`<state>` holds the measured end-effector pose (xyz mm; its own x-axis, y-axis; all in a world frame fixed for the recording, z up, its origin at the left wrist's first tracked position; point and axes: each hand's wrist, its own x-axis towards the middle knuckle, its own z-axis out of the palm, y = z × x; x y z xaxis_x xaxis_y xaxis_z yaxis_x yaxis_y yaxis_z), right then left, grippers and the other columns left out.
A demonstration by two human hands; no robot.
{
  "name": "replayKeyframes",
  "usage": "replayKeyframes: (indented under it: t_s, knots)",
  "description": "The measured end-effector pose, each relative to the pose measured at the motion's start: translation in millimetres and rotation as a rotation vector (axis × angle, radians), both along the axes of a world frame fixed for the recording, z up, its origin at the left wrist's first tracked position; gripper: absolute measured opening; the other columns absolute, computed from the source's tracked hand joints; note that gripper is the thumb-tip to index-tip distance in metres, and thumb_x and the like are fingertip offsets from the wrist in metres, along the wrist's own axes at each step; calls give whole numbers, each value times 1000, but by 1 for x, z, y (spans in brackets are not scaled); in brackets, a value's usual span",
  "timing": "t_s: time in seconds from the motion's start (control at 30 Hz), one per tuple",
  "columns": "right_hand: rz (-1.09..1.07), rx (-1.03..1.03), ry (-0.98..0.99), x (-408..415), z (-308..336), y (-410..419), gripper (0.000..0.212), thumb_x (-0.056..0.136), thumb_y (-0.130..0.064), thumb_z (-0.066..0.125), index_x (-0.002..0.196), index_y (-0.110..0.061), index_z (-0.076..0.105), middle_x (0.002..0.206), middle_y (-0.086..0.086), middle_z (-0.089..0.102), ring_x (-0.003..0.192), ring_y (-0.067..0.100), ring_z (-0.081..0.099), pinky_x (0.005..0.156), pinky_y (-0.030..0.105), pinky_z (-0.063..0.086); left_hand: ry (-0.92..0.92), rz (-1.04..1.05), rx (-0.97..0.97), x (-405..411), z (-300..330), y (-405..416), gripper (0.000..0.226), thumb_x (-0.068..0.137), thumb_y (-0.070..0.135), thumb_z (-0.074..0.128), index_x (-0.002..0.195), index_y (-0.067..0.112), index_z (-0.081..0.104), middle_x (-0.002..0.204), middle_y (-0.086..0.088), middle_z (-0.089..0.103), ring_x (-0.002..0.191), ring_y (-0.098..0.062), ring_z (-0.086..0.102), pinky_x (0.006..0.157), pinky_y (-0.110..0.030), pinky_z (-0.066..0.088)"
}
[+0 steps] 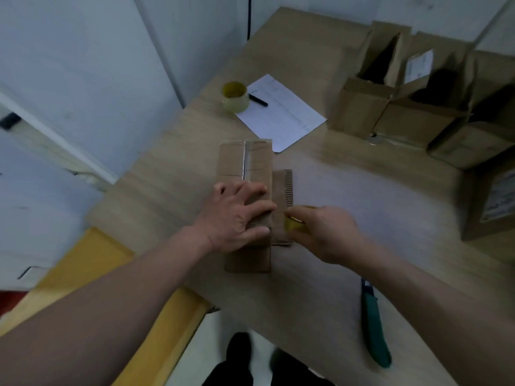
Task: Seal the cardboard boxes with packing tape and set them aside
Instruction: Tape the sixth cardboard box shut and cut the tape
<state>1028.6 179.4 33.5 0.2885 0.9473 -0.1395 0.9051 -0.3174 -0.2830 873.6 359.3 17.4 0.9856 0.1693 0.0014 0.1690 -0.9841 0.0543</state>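
Centrally on table [334,190]: cardboard box [248,162] lying flat, left hand [237,215] pressing it, fingers spread wide. Right hand [323,232] just beside box, fingers curled round yellow tape roll [292,225].

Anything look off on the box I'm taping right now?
One thing: on the cardboard box under the left hand, a side flap sticks out to the right, its corrugated edge exposed, not folded in. The right hand holds the yellow tape roll right beside it.
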Motion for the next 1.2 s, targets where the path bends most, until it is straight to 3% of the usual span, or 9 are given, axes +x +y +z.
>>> replayKeyframes:
  t_s: [0.1, 0.37, 0.47, 0.6, 0.7, 0.87, 1.0, 1.1, 1.2]
  knots:
    - [-42, 100, 75, 0, -17, 8, 42, 92, -50, 59, 131, -36, 55, 114, -2, 69, 96, 24, 65, 78, 34, 51, -19, 43, 3, 10, 3, -9, 49, 76, 66, 45, 116, 39, 50, 128, -2, 44, 117, -30, 41, 89, -43, 31]
    - [-175, 252, -50, 2, -39, 10, 32, 78, -57, 66, 86, -27, 72, 88, -4, 67, 92, 25, 55, 83, 41, 43, -15, -60, -98, 41, 11, -17, 37, 66, 53, 45, 86, 23, 53, 97, 2, 59, 117, -35, 43, 89, -47, 41]
    - [-186, 252, -33, 1, -35, 4, 32, 74, -53, 72, 90, -25, 73, 99, -1, 67, 100, 28, 55, 83, 45, 45, 111, -61, -142, 58, 21, -18, 39, 65, 59, 39, 92, 31, 42, 94, 8, 57, 111, -25, 42, 91, -45, 32]
    - [-154, 287, -68, -2, -31, -1, 38, 76, -54, 61, 95, -25, 74, 110, -1, 67, 107, 28, 56, 82, 44, 47, 239, -180, -25, 70, 18, -15, 43, 78, 63, 43, 113, 40, 55, 95, 9, 51, 108, -20, 42, 95, -48, 25]
    - [-190, 382, -110, -5, -30, -5, 30, 74, -40, 77, 99, -24, 71, 113, 7, 67, 108, 35, 58, 83, 45, 47, 278, -183, -75, 75, 19, -12, 47, 81, 59, 35, 122, 51, 55, 91, 9, 37, 103, -17, 36, 95, -48, 22]
    - [-299, 475, -78, -9, -29, -19, 29, 79, -42, 76, 97, -21, 69, 131, 11, 60, 123, 35, 52, 97, 48, 44, 207, -154, -219, 76, 15, -8, 33, 86, 52, 46, 115, 57, 60, 86, 16, 47, 99, -12, 36, 95, -47, 22]
    - [-645, 554, -4, -18, -34, -69, 49, 80, -44, 69, 117, -12, 61, 129, 11, 57, 123, 27, 50, 103, 35, 38, 117, -83, -379, 70, 11, -7, 37, 69, 54, 47, 97, 49, 70, 76, 20, 60, 100, -8, 41, 100, -44, 15]
    - [-1038, 113, 45, -31, -54, -121, 45, 82, -40, 68, 118, -17, 53, 117, 6, 60, 106, 28, 58, 83, 34, 47, 58, -30, -440, 72, 7, -9, 31, 68, 51, 55, 92, 46, 73, 68, 21, 59, 98, -7, 42, 104, -41, 12]
    - [-1043, -385, 87, -51, -70, -149, 39, 83, -46, 63, 110, -27, 43, 108, -1, 60, 89, 22, 58, 70, 34, 51, 20, 27, -453, 76, 8, -11, 18, 75, 40, 71, 93, 45, 74, 68, 20, 58, 98, -6, 43, 106, -37, 11]
